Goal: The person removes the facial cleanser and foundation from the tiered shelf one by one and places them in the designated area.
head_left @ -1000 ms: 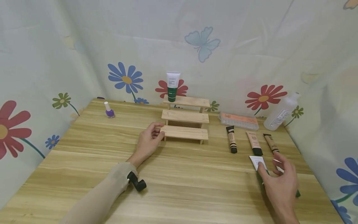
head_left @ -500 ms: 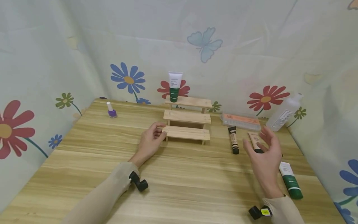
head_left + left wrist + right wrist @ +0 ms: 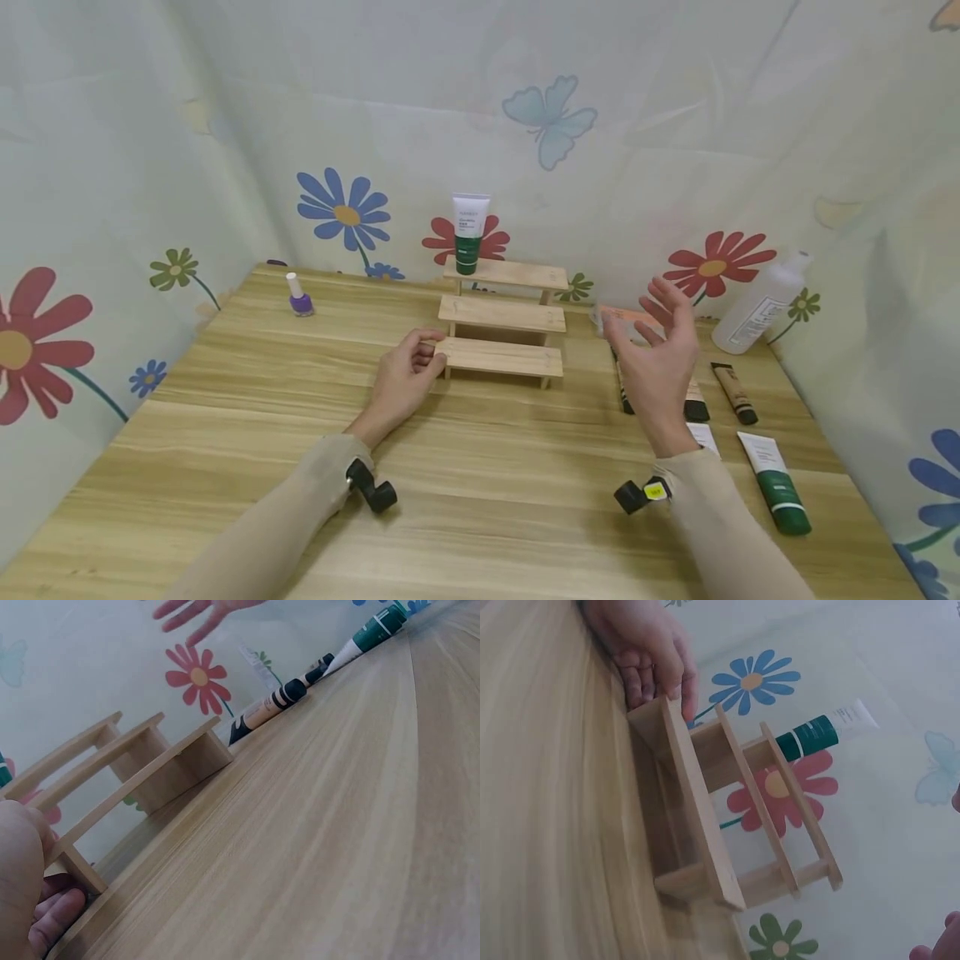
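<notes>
My left hand point(image 3: 405, 375) grips the left end of the lowest step of a three-step wooden stand point(image 3: 501, 315). The left wrist view shows its thumb and fingers curled at that corner of the stand point(image 3: 79, 870). On the top step, at the left, a white-and-green squeeze tube point(image 3: 468, 233) stands upright on its cap. My right hand point(image 3: 660, 358) is raised over the right part of the table, fingers spread and loosely bent, with nothing in them. Below it and partly hidden lie a dark-capped tube point(image 3: 697, 407) and another white-ended tube point(image 3: 703, 439).
A second white-and-green tube point(image 3: 776, 483) and a tan tube point(image 3: 735, 392) lie at the right. Behind them are a clear plastic case point(image 3: 630, 315) with an orange label and a white bottle point(image 3: 761, 308). Purple nail polish point(image 3: 300, 298) stands far left. Flowered curtains enclose the table.
My right hand has lifted away from the white-and-green tubes at the lower right and moved up and left, holding nothing. The left hand and the stand stay in place.
</notes>
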Tool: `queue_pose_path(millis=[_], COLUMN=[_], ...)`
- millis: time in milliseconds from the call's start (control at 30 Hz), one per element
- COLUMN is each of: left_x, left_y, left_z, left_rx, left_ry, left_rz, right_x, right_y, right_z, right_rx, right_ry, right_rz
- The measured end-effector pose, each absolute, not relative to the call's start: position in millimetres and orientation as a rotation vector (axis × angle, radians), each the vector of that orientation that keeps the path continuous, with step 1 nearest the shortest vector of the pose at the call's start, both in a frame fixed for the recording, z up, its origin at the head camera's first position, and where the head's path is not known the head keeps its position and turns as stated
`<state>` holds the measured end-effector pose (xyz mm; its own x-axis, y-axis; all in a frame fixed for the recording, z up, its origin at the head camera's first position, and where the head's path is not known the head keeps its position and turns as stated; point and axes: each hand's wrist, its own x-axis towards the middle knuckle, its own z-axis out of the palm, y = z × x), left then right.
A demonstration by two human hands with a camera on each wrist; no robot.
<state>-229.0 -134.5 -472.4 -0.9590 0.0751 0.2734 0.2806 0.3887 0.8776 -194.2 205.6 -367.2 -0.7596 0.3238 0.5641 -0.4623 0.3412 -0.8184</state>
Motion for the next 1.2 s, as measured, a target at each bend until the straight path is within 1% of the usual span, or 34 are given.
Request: queue_pose_path(millis=[500,800,1200], left_x=[-228.9,-229.9,-230.9], left_y=[-135.2,-135.6,-135.8], left_z=[-472.6,-472.9,-474.8], left_rx=[-0.324,-0.349,-0.347], left_ry=[-2.459,-2.443,-2.442], left_rz=[-1.597,-1.603,-1.602], right_x=[-253.8,-277.5,-299.8], right_y=[143.8,108.5,71.3], right_z=[-361.4,-359.3,-361.0], right_rx=[0.347,0.318,0.332], right_ry=[-1.846,-1.892,-1.924], right_rz=[1.688,1.727,1.768])
